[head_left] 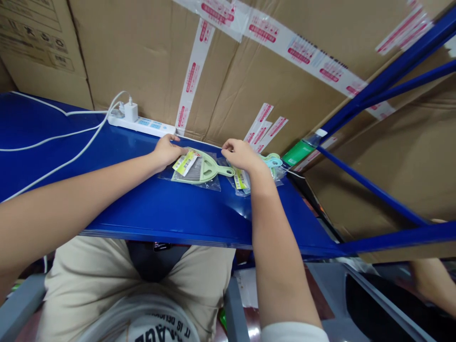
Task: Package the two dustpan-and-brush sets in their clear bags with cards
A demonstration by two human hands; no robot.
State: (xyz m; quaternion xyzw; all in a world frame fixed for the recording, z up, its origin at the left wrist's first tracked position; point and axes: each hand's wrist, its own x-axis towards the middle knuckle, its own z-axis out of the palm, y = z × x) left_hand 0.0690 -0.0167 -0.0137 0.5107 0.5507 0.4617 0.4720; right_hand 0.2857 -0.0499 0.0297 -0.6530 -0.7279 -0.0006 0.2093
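Both hands are at a bagged dustpan-and-brush set (210, 167), pale green, which lies toward the far edge of the blue worktop (178, 204), just short of its middle as one goes from the near edge to the back. The handle points toward the worktop's right edge; the grey bristles (195, 172) and a yellow-green label (185, 163) show through the clear film.

The left hand (167, 153) is at the bag's far left corner, the thumb reaching the label end and the forefinger spread away from it. I cannot tell whether film is pinched there. The right hand (244, 154) is by the handle end, its fingers loosely bent; their tips look free of the handle, but whether they grip any plastic is not clear. Beneath and beside that hand lie further bagged sets (241, 180), one with a light blue handle (273, 162), toward the far right corner.

The step in hand looks like placing or straightening the green set by its two ends. From here, a sound move calls for securing the slippery film at both ends and keeping the right wrist off the neighbouring bags. A power strip (142, 124) runs along the far edge, close to the left fingers, so any shift that way needs care.
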